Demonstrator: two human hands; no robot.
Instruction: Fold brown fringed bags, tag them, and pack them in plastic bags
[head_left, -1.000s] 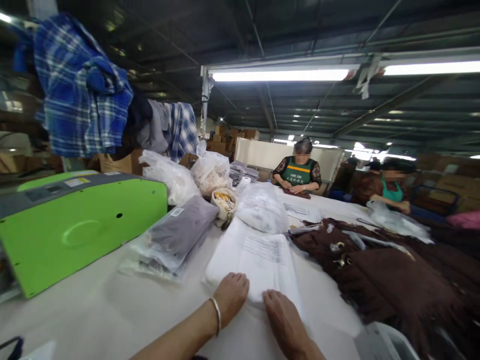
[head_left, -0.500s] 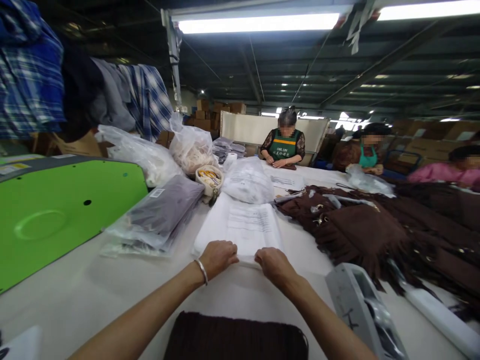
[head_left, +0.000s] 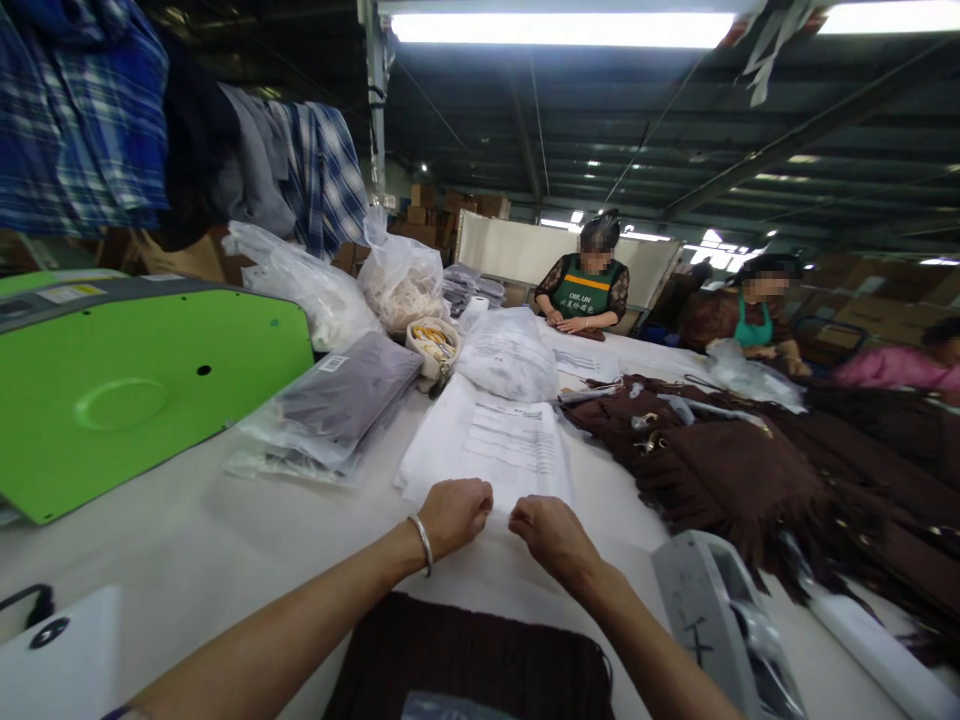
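Observation:
In front of me lies a stack of whitish plastic bags (head_left: 439,445) printed with lines of dark text. My left hand (head_left: 456,512), wearing a silver bangle, is closed at the near edge of the stack with fingertips pinched. Facing it across a small gap, my right hand (head_left: 553,538) is pinched the same way. Both seem to grip the edge of a thin bag, though the film between them is hard to see. Nearest my body is a dark brown fringed piece (head_left: 480,650), with a bit of clear plastic on its front part.
Brown fringed bags (head_left: 739,465) are heaped on the right, behind a grey tape dispenser (head_left: 694,610). Left are a packed grey item (head_left: 337,400), a green machine panel (head_left: 150,390) and a white phone-like object (head_left: 67,650). A full plastic bag (head_left: 510,355) sits beyond the stack. Co-workers (head_left: 585,285) work opposite.
My view has swung slightly left and down. My hands have come a little closer together. The stack's top sheets look shifted, and clear plastic on the brown piece has come into view.

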